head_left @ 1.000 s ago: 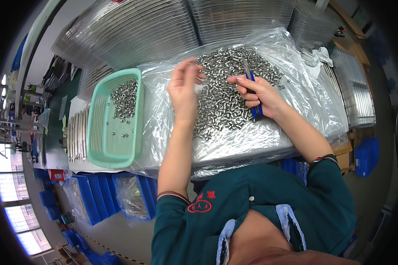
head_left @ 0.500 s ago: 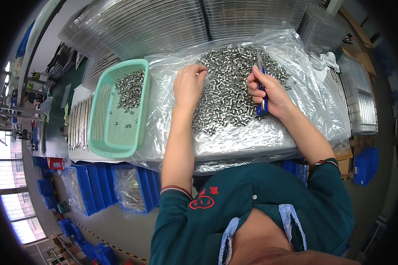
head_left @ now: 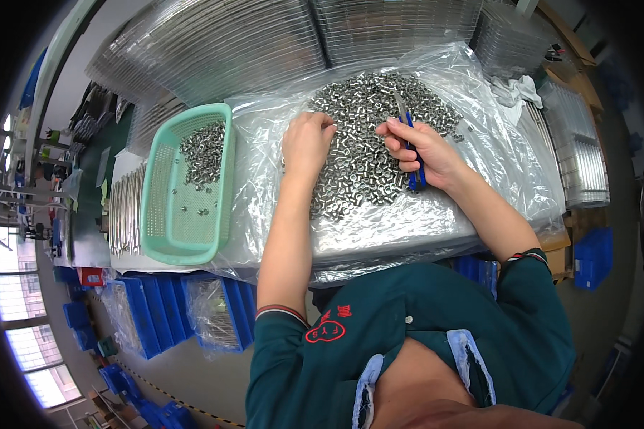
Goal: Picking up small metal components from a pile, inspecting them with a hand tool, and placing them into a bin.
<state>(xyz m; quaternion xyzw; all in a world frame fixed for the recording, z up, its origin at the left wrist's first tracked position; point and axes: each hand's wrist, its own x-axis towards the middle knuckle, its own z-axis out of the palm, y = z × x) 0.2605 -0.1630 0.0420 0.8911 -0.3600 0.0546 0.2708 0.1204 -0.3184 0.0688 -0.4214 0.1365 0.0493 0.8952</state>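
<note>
A wide heap of small shiny metal fittings [head_left: 361, 164], short and ring-ended like nuts or sleeves, lies on clear plastic sheeting [head_left: 257, 157]. At its left edge my left hand [head_left: 308, 145] is closed, thumb and fingertips drawn together; whatever is between them is too small to make out. Over the right part of the heap, my right hand [head_left: 426, 151] grips blue-handled pliers [head_left: 411, 161]. Their slim metal end points away from me, and the fingers partly hide the handles. To the left stands a green plastic basket [head_left: 222, 207] with more fittings [head_left: 203, 154] gathered toward its far end.
Stacked clear plastic trays [head_left: 243, 53] rise behind the heap, with more trays [head_left: 576, 143] at the right. Metal rods [head_left: 127, 207] lie left of the basket. A white cloth [head_left: 519, 93] rests at the far right. Blue bins [head_left: 154, 307] stand below the table's front edge.
My right hand has shifted left with the pliers, closer to my left hand. The left hand has turned slightly, its fingers curling in more. The whole view has also shifted a little.
</note>
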